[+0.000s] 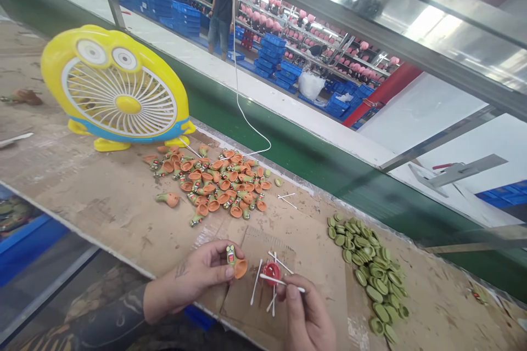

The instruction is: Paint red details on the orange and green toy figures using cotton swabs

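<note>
Between the thumb and fingers of my left hand [209, 269] is a small green-and-orange figurine [231, 255], with pale round eyes, a red patch and an orange hollow end turned to the right. My right hand [304, 307] pinches a cotton swab [274, 279] near its right end. The swab's other tip lies over a small red pot [272, 271] that looks to hold red liquid; whether it touches cannot be made out. Several more cotton swabs [256, 283] lie around the pot on the cardboard [242, 307].
A heap of similar figurines [224, 181] lies beyond my hands, near a yellow fan [127, 104]. Green oval pieces [373, 263] are piled on the right. A white cord [242, 115] hangs behind the heap. A person [221, 11] stands past the green table ledge [296, 153].
</note>
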{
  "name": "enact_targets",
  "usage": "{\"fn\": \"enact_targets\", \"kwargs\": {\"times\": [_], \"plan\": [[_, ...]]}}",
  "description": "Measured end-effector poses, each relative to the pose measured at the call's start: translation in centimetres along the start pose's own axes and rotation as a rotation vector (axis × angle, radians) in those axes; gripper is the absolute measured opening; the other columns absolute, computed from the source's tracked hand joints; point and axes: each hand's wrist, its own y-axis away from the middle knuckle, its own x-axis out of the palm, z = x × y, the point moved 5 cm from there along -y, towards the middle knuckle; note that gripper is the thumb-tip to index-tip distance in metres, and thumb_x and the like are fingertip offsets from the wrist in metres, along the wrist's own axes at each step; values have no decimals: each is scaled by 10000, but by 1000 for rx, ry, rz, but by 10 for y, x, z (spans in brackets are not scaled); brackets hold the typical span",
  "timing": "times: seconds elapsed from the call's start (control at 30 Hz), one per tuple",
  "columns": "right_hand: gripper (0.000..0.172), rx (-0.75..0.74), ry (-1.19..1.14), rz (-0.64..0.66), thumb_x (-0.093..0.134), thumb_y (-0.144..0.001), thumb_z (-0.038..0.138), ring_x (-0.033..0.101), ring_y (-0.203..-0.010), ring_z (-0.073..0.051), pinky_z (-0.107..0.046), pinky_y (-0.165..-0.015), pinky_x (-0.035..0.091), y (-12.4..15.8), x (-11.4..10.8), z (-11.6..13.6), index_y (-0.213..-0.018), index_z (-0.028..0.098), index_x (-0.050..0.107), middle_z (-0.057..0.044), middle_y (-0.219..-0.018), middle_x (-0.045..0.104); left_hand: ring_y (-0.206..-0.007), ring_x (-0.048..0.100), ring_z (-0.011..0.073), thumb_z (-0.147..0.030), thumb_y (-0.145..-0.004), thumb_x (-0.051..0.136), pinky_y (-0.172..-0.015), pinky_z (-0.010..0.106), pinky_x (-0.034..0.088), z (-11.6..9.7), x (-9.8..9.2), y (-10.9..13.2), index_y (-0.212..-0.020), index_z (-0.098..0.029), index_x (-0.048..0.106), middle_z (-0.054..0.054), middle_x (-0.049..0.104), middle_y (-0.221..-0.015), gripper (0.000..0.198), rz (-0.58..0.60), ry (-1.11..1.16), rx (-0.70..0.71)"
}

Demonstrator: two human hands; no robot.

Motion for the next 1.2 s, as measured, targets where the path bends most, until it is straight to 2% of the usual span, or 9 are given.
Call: {"fn": "enact_targets", "kwargs": {"times": [0.1,0.2,0.4,0.6,0.73,0.93,1.1,1.2], "plan": [[391,62,-66,40,663,-936,589,665,-679,-177,-258,-673,523,8,17,0,-908,206,742,-28,-734,712,-803,618,119,-399,-745,923,-710,232,477,2,1,-1,-1050,-172,714,11,714,-926,434,52,-20,-5],[435,81,-28,74,647,-929,637,644,-683,-170,-252,-682,510,9,25,-1,-915,215,749,-17,-730,703,-829,623,121,-386,-758,916,-741,228,455,4,0,-1,-1057,-178,712,8,716,-932,418,75,-34,-13],[405,36,1,168,609,-961,614,638,-744,-174,-237,-657,463,5,28,0,-894,233,731,-12,-759,693,-865,613,136,-415,-749,916,-785,242,436,-2,4,2,-1046,-170,700,13,715,-944,441,72,-59,-47],[399,19,38,155,586,-981,607,664,-747,-170,-234,-689,498,6,26,-4,-939,240,736,-10,-775,715,-789,606,129,-462,-759,895,-731,247,472,-5,8,2,-1021,-160,696,7,698,-884,447,60,-57,-72],[361,-35,38,162,596,-992,566,676,-772,-175,-244,-720,502,6,26,-2,-941,243,750,-20,-812,733,-705,620,129,-527,-750,882,-670,254,503,-1,6,1,-1007,-147,699,17,708,-817,494,43,-46,-100],[288,-189,-11,193,602,-1014,468,658,-736,-177,-251,-689,504,4,31,13,-904,251,756,-22,-784,715,-615,631,103,-545,-745,879,-602,220,470,2,4,1,-1006,-136,713,33,729,-789,513,2,9,-176],[244,-204,-76,138,641,-995,435,654,-714,-178,-264,-688,517,8,30,15,-895,241,751,-25,-774,703,-576,615,103,-579,-671,914,-578,220,453,0,7,0,-984,-133,725,25,712,-735,576,-28,23,-214],[250,-162,-56,34,655,-980,439,655,-703,-186,-273,-677,526,5,15,9,-904,216,740,-36,-762,691,-613,616,108,-568,-668,920,-613,235,472,-3,8,1,-1002,-132,733,28,709,-769,580,-68,25,-218]]}}
